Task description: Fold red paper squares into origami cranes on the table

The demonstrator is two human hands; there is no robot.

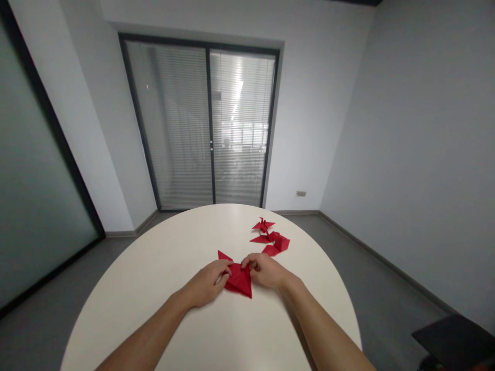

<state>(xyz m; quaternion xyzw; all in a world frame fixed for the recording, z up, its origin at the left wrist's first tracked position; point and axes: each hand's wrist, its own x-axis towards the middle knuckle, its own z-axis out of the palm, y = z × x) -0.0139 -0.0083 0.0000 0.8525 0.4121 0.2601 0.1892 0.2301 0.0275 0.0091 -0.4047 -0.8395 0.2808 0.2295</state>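
A partly folded red paper (pixel 240 281) lies on the round white table (pixel 162 268) in front of me. My left hand (pixel 207 283) rests on its left side with the fingers pinched on the paper's upper edge. My right hand (pixel 265 270) pinches the same upper edge from the right. The two sets of fingertips almost meet at the paper's top. One pointed flap (pixel 223 255) sticks out to the upper left behind my left fingers.
Several finished red paper figures (pixel 270 238), one like a crane, lie farther back right on the table. Beyond stand a glass door with blinds (pixel 209 129) and grey walls. A dark object (pixel 456 340) sits at the lower right corner.
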